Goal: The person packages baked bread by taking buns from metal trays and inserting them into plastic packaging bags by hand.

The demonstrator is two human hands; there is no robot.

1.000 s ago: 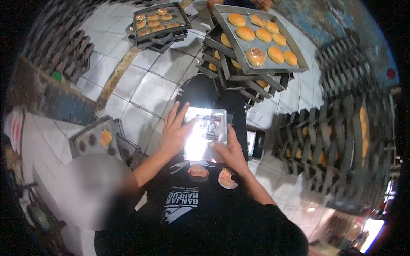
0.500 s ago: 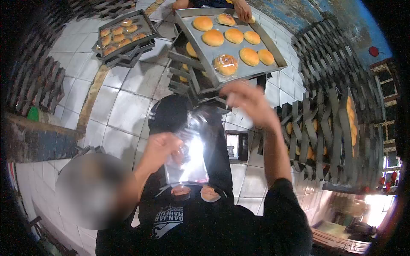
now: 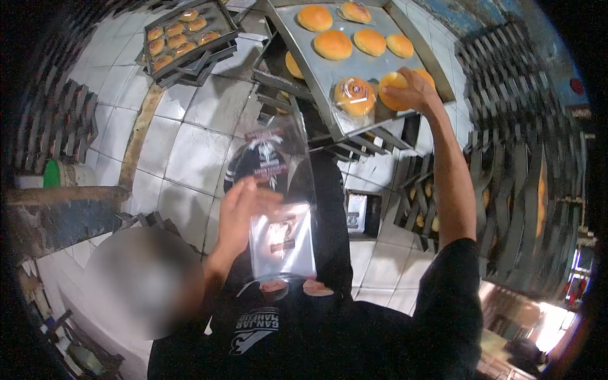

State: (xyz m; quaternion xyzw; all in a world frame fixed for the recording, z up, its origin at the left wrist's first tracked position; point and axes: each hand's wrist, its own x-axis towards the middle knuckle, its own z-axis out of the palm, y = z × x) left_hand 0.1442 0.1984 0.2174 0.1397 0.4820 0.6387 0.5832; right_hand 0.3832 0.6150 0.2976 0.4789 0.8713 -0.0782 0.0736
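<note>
Gripped a round golden bun (image 3: 391, 95) with the right hand (image 3: 416, 92), a clear printed plastic bag (image 3: 271, 170) with the left hand (image 3: 235, 218); probably risked denting the bun through overly tight squeezing.

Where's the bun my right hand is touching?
In the head view, the round golden bun sits on the grey metal tray, just right of the nearer film-wrapped bun.

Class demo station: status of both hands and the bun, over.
Left hand at clear printed bag. Right hand on unwrapped bun, in tray. Wrapped bun close beside.
</note>
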